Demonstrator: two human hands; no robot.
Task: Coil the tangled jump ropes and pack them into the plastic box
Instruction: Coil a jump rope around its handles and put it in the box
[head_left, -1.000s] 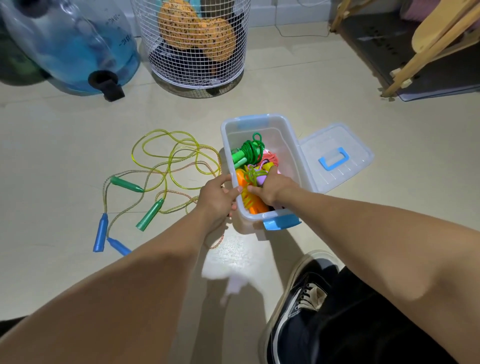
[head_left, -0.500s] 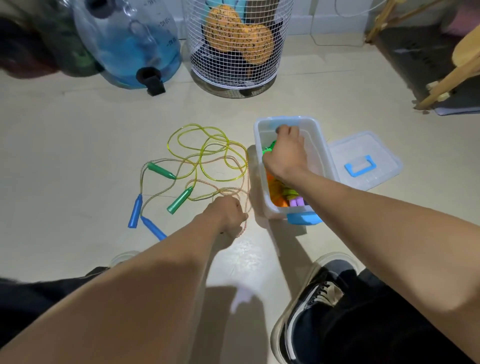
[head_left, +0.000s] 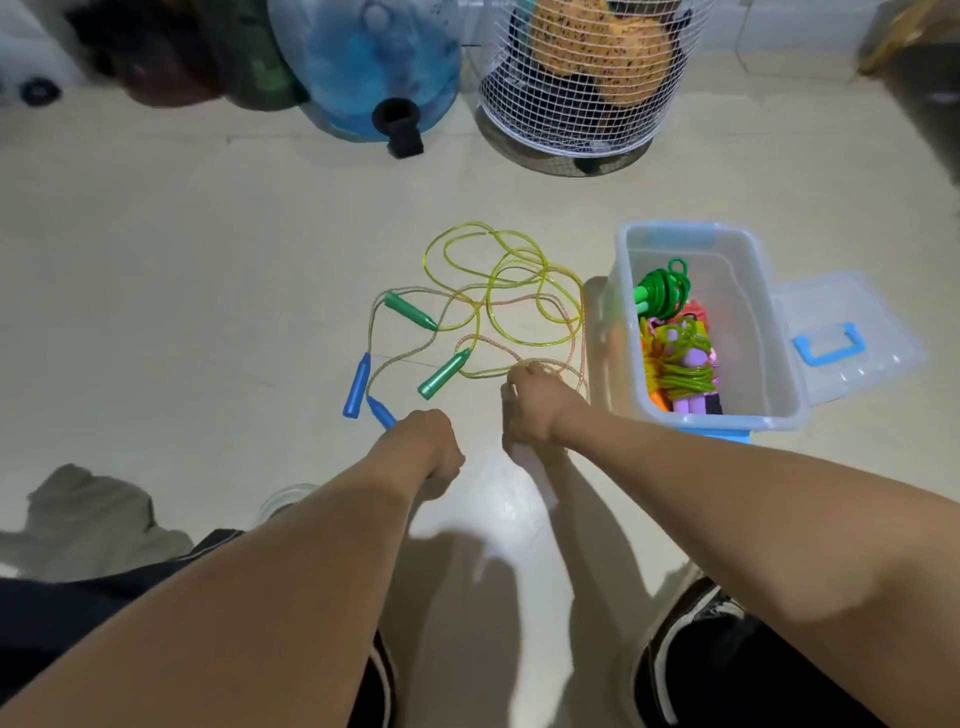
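We see two tangled thin plastic jump ropes (head_left: 498, 306), one yellow with green handles and one speckled with blue handles, on the floor just beside the clear plastic box (head_left: 779, 332) holding coiled ropes; our right hand (head_left: 530, 405) curls onto a strand at the tangle's near edge; our left hand (head_left: 426, 441) is clenched beside a blue handle (head_left: 382, 411), holding what we cannot tell; the cord looks light, limp and springy, so we judge the rigid handles the best hold.

Translucent plastic box (head_left: 769, 312) – glossy; see-through plastic ropes (head_left: 511, 291); white wire basket (head_left: 576, 104); smooth, faintly shiny floor (head_left: 208, 260).
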